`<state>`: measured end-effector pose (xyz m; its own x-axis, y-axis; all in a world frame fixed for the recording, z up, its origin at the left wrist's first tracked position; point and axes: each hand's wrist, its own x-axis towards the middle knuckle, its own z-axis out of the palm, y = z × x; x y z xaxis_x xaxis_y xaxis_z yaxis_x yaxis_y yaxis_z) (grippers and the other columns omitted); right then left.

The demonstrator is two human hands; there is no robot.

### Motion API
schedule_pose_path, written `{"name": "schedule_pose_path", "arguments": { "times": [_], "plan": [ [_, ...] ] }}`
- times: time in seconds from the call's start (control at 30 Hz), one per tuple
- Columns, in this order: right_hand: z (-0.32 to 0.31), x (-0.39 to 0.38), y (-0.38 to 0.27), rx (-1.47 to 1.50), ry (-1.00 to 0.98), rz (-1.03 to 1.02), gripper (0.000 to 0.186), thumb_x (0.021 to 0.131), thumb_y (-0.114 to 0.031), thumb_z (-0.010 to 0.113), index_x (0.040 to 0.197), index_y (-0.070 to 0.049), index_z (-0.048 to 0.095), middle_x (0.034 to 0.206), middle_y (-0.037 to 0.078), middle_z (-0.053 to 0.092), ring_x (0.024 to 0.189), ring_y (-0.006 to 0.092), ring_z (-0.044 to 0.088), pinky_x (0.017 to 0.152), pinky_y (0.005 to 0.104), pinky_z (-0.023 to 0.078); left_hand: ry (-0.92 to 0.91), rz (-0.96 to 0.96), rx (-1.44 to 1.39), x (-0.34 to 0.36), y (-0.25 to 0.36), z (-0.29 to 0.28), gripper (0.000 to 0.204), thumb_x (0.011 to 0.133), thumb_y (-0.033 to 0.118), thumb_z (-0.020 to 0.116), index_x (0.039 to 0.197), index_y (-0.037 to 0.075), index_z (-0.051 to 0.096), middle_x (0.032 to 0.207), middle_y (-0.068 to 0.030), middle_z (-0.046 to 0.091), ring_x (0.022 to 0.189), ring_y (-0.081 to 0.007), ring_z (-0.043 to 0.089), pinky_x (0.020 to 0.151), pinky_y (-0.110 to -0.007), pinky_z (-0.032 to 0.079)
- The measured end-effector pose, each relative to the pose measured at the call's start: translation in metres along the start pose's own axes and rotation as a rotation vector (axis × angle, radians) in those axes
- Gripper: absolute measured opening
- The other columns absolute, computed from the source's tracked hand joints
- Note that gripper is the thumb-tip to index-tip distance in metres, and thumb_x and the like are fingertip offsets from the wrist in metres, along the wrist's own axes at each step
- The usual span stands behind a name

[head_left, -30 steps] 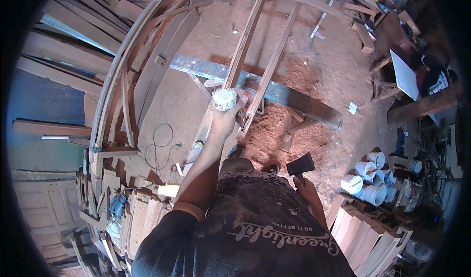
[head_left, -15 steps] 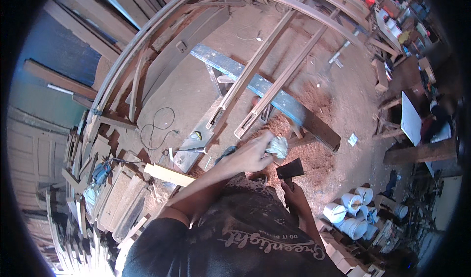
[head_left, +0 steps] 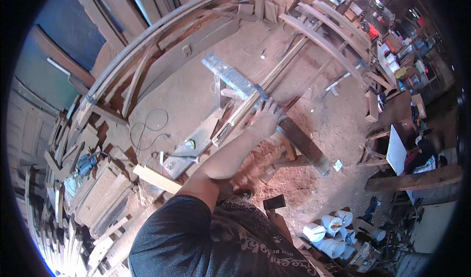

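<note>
My left hand reaches forward over the long slotted wooden rails, its fingers spread and nothing visible held in them. The fingertips are at the rails, where these cross a blue-stained plank; whether they press on the wood I cannot tell. Close to my body, my right hand is closed around the handle of a mallet with a dark, block-shaped head. My shirt partly hides that hand. The plank's right end is bare brown wood and rests on a wooden trestle leg.
Reddish sawdust covers the floor below the plank. A cord lies left, near a pale board and stacked offcuts. White buckets stand at lower right. Curved wooden pieces lie at the far end.
My left hand has moved forward from near my body to the rails; the crumpled whitish thing it held is out of sight. The rails now look closer together. The mallet is lower in view.
</note>
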<state>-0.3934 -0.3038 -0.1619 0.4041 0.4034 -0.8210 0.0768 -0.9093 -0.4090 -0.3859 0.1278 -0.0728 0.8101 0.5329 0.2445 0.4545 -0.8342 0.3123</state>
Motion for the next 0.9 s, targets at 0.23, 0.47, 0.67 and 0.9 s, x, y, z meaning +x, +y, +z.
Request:
{"name": "schedule_pose_path", "arguments": {
  "times": [0.23,0.47,0.67,0.9],
  "plan": [
    [0.009,0.001,0.016,-0.187,-0.177,0.142,0.075,0.097,-0.065,0.05,0.108,0.008,0.067,0.093,0.02,0.071,0.088,0.0297,0.069,0.078,0.046,0.052,0.265,0.146,-0.763,-0.168,0.005,0.004,0.052,0.088,0.024,0.071,0.137,0.011,0.059,0.139,-0.0151,0.049,0.135,-0.0296,0.045,0.11,-0.051,0.041],
    [0.028,0.025,0.019,-0.332,-0.253,0.274,0.072,0.099,-0.061,0.048,0.11,0.007,0.066,0.094,0.02,0.072,0.088,0.0308,0.07,0.078,0.0465,0.053,-0.339,-0.613,-0.444,-0.375,-0.122,0.078,0.053,0.085,0.04,0.068,0.133,0.021,0.063,0.116,-0.0153,0.065,0.112,-0.0382,0.061,0.098,-0.049,0.049],
    [0.03,0.059,0.019,-0.432,-0.252,0.399,0.069,0.101,-0.058,0.046,0.111,0.007,0.065,0.096,0.019,0.072,0.088,0.0318,0.07,0.078,0.0469,0.053,-0.394,-1.516,-0.523,-0.438,-0.24,0.168,0.08,0.087,0.029,0.064,0.158,0.038,0.028,0.145,-0.0192,0.053,0.133,-0.0456,0.049,0.108,-0.053,0.044],
    [0.032,0.074,0.044,-0.513,-0.287,0.47,0.062,0.104,-0.052,0.042,0.113,0.005,0.064,0.098,0.018,0.073,0.087,0.0325,0.071,0.078,0.0476,0.055,-0.427,-1.289,-0.511,-0.429,-0.311,0.277,0.083,0.085,0.015,0.064,0.157,0.032,0.028,0.146,-0.0217,0.052,0.132,-0.0403,0.054,0.105,-0.051,0.048]
  ]
}}
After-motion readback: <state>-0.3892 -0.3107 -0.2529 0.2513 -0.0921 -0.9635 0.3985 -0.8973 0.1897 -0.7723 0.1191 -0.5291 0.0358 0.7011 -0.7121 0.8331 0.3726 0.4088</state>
